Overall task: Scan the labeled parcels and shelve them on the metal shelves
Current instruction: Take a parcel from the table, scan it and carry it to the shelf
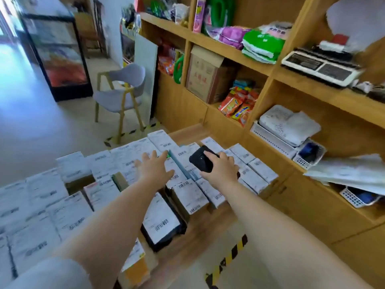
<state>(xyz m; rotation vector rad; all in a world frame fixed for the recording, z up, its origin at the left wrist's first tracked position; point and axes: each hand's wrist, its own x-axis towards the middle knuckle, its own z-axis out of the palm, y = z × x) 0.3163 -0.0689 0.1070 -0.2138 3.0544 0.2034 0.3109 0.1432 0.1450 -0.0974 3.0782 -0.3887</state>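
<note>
Single head-worn wide-angle view; looks forward and down, close over labelled parcels [183, 190].

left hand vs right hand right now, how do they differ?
The left hand is open, fingers spread, holding nothing; the right hand grips a black scanner. The left hand reaches over the parcels on the left of the pile; the right hand is over those nearer the wooden shelves. Both are stretched forward, palm down, above the labeled parcels.
</note>
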